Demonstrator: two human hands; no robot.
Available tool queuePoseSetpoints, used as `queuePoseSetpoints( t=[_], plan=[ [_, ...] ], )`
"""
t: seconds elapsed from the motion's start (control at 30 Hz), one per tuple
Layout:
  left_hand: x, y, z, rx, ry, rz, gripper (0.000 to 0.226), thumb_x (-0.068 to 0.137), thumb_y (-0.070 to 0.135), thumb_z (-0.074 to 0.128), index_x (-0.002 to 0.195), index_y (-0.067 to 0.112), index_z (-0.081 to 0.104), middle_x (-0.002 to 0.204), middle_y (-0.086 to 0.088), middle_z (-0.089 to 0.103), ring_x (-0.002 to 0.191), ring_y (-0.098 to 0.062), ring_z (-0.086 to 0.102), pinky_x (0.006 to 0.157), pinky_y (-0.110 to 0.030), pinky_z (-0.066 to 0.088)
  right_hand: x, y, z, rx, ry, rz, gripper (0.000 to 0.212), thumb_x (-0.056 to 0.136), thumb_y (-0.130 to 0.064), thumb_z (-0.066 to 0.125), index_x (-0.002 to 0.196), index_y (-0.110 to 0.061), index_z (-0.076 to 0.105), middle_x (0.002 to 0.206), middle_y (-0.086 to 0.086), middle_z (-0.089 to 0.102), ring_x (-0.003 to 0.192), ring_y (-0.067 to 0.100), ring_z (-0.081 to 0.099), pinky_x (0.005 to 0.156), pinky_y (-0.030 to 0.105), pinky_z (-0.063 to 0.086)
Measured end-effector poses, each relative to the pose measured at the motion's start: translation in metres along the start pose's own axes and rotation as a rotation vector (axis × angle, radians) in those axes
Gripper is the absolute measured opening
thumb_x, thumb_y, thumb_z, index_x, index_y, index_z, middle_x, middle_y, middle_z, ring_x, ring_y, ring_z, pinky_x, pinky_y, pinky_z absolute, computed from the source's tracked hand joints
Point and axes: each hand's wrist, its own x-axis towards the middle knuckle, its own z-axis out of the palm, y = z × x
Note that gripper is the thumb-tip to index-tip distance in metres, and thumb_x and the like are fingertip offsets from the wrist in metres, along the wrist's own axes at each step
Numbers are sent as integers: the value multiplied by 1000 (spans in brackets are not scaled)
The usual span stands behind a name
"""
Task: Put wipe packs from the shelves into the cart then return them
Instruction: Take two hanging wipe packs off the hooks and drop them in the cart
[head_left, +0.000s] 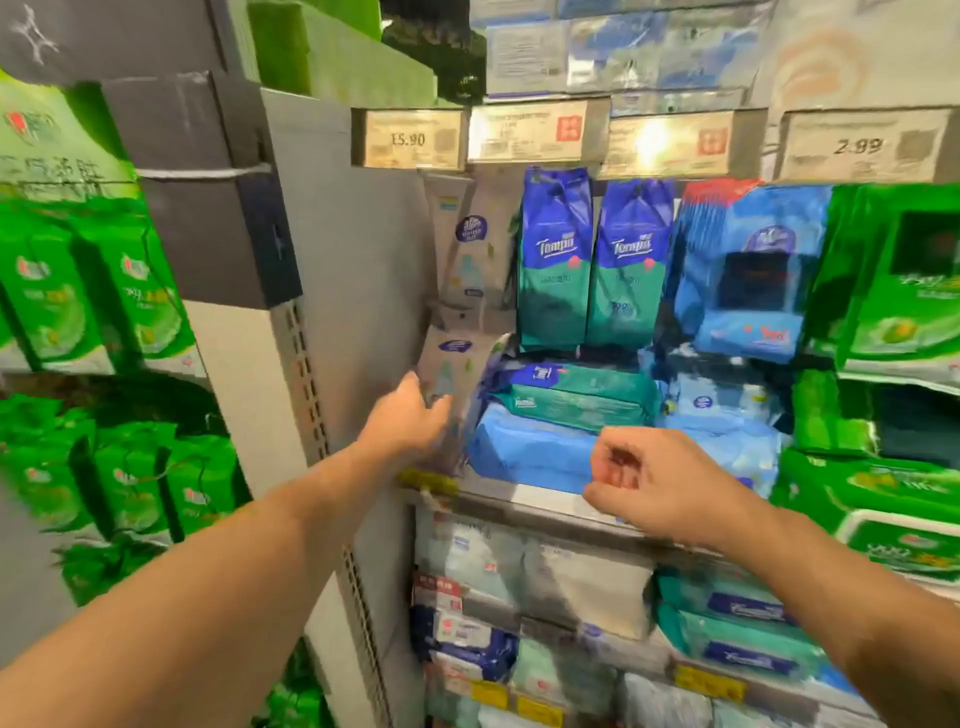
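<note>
Up at the middle shelf (519, 496), a flat grey metal ledge with a yellow tag at its left corner, both bare arms reach forward. The left hand (410, 421) lies against the pale grey, soft plastic wipe pack (452, 374) that stands on end at the shelf's far left, against the grey side panel (374, 291); its fingers wrap the lower edge of the pack, though blur hides how tightly this grip closes. A second pale pack of the same printed kind (467, 244) stands above and behind it. The right hand (660, 483) hovers in front of the shelf edge with fingers curled inward toward the palm, thumb near the fingertips, holding nothing.

Just right of the pale pack lies a flat, pillow-shaped blue wipe pack (530, 452), glossy and slightly creased, with a teal and navy flat pack (576, 395) stacked on it. Behind these stand two tall, gusseted blue-and-teal bags (592, 265) side by side, upright and touching. Further right sit a bright blue plastic bundle (748, 275) and shiny green rectangular packs (893, 280), some stacked flat. Paper price labels (410, 139) in clear holders line the rail above. Below, the lower shelves hold white, mint and navy soft packs (571, 582). To the left, green tissue bundles (104, 301) fill a neighbouring rack.
</note>
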Motion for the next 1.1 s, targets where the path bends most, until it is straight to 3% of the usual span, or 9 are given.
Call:
queuePoseSetpoints(
  t=[0.13, 0.3, 0.5, 0.63, 0.73, 0.8, 0.9, 1.0, 1.1],
  plan=[
    [39, -5, 17, -117, -106, -191, 57, 98, 50, 57, 124, -1, 62, 121, -15, 66, 110, -30, 64, 89, -33, 48, 28, 16, -3, -27, -3, -11, 20, 79, -21, 79, 71, -25, 62, 64, -28, 63, 56, 4, 57, 57, 14, 41],
    [71, -7, 51, -157, -74, -226, 92, 78, 65, 73, 147, 10, 46, 149, -16, 52, 135, -34, 50, 115, -39, 40, 50, 34, -11, -45, 43, -38, 16, 78, -21, 81, 71, -22, 67, 67, -9, 67, 63, 12, 65, 64, 23, 51],
    [68, -3, 55, -170, 98, -119, 93, 59, 58, 91, 124, 14, 42, 132, -12, 53, 121, -32, 56, 92, -32, 48, 65, 33, -16, -78, 80, -39, 18, 77, -24, 78, 64, -26, 65, 61, -21, 64, 56, 6, 59, 57, 13, 41],
    [72, -15, 44, -318, -26, -194, 107, 44, 61, 97, 122, 27, 32, 124, 1, 60, 110, -24, 65, 100, -40, 55, 68, 18, -22, -74, 71, -47, 18, 81, -22, 76, 65, -20, 67, 55, -28, 59, 52, 1, 53, 56, 10, 41],
    [76, -22, 45, -375, -142, -255, 118, 32, 72, 94, 130, 28, 48, 121, 9, 67, 105, -13, 67, 100, -35, 53, 67, 12, -24, -58, 63, -62, 19, 82, -22, 77, 66, -19, 67, 53, -27, 58, 51, 2, 52, 56, 11, 41],
    [72, -19, 45, -454, -263, -310, 103, 35, 76, 91, 123, 33, 59, 114, 8, 73, 95, -6, 70, 88, -29, 54, 66, 13, -23, -51, 56, -55, 19, 82, -23, 77, 66, -19, 67, 52, -26, 57, 51, 3, 52, 56, 12, 41],
    [57, -7, 37, -599, -340, -258, 53, 75, 49, 85, 117, 29, 60, 103, 5, 72, 84, -6, 67, 76, -22, 49, 63, 15, -21, -50, 38, -38, 20, 83, -24, 77, 66, -20, 66, 51, -26, 56, 50, 2, 52, 55, 12, 41],
    [50, 0, 27, -663, -262, -144, 32, 85, 34, 81, 111, 26, 66, 113, 0, 73, 92, -9, 66, 88, -26, 48, 61, 16, -20, -64, 31, -27, 22, 83, -26, 76, 65, -22, 65, 51, -26, 56, 50, 3, 52, 55, 12, 40],
    [45, 2, 18, -704, -230, -75, 33, 81, 35, 84, 111, 24, 73, 111, -1, 77, 106, -19, 71, 101, -34, 51, 62, 15, -20, -99, 32, -26, 22, 83, -27, 76, 65, -23, 65, 51, -27, 56, 53, 2, 53, 56, 11, 40]
  ],
)
